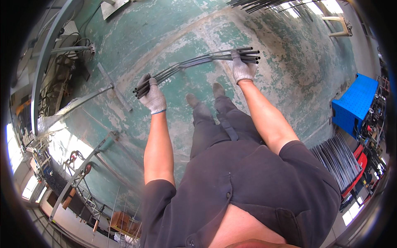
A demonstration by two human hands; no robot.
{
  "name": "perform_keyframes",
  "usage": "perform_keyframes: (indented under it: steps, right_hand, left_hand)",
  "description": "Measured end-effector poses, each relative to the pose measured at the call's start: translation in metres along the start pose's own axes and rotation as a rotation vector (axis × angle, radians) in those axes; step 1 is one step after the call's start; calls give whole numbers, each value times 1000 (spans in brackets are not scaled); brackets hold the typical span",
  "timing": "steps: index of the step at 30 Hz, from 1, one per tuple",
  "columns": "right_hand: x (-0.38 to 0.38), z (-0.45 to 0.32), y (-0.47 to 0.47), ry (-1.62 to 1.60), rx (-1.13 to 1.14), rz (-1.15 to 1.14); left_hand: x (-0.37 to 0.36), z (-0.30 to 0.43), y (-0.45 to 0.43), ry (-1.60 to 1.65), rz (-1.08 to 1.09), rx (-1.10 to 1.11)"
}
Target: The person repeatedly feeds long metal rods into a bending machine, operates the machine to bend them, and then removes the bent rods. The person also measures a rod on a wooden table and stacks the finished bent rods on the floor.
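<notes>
A bundle of several thin dark metal tubes (195,61) spans the space before me, well above the floor. The tubes bend near the middle, and their hollow ends show at both sides. My left hand (152,96), in a pale knitted work glove, grips the bundle close to its left end. Near the other end, my right hand (243,67) is closed around the tubes in a matching glove. The right-hand ends fan apart slightly, while those at the left lie closer together.
Worn green-painted floor (176,130) lies under my feet. More dark rods (260,3) are at the far top. To the right stand a blue perforated metal table (356,96) and a stack of tubes (336,161). Metal frames (46,68) and a T-shaped stand (114,88) are at left.
</notes>
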State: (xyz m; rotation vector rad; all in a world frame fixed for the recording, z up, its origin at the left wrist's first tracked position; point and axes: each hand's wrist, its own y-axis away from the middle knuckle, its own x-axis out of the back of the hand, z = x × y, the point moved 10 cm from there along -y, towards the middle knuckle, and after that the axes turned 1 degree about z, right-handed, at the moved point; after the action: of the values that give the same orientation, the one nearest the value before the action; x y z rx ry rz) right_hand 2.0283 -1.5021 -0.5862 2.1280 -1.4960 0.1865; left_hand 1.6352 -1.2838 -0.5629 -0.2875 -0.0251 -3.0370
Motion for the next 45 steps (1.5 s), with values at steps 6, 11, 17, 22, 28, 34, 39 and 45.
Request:
perform_keyframes:
  steps: [6,11,17,22,28,34,39,45]
  right_hand:
    - [5,5,1,-191,-42,179]
    - [-1,24,-1,-250,-98,235]
    - [2,14,7,-251,0,239]
    - [9,11,9,-147,75,318]
    - [18,37,16,-318,-29,408]
    - [31,48,32,-344,-89,570]
    - [33,60,33,-90,-223,533]
    - [31,54,41,-285,-225,655]
  left_hand:
    - [-3,11,10,-55,84,22]
    - [-2,11,10,-42,49,10]
    - [6,8,7,-57,40,-13]
    - [6,13,18,-118,16,11]
    - [8,19,47,-83,-60,-25]
    - [15,18,64,-195,-147,-48]
    - [16,22,76,-257,-210,-76]
    - [14,26,84,-230,-222,-97]
